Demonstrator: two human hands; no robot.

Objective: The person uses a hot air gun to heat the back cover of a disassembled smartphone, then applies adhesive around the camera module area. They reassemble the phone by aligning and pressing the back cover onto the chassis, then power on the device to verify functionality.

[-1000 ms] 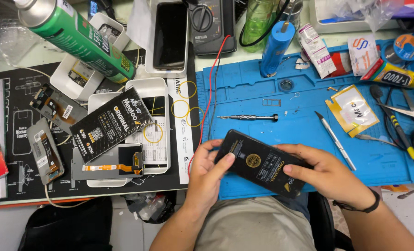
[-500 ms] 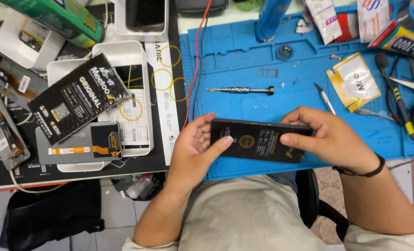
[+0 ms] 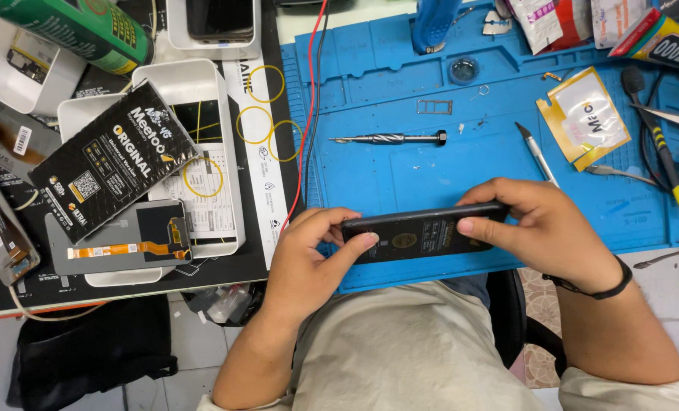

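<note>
- A cluttered repair bench is seen from above; a blue work mat (image 3: 400,167) covers its right half, a black mat lies to the left.
- A dark phone (image 3: 423,232) is held flat over the mat's near edge, back upward, at 6 o'clock from the screwdriver (image 3: 389,139).
- The left hand (image 3: 309,259) is closed on the phone's left end, thumb laid across its back.
- The right hand (image 3: 537,228) is clasped over the right end, fingers curled on the far edge, thumb on the back.
- Against the earlier views the phone has been levelled from a slant and drawn nearer the body; the two-handed grip is unchanged, so the handling appears to be still at the pressing or inspecting stage.
- A white tray (image 3: 202,152) with a black packet (image 3: 115,164) is found at 9 o'clock of the phone.
- A green can (image 3: 73,27) sits at 10 o'clock.
- A yellow packet (image 3: 587,114) lies at 1 o'clock, tweezers (image 3: 537,152) beside it.
</note>
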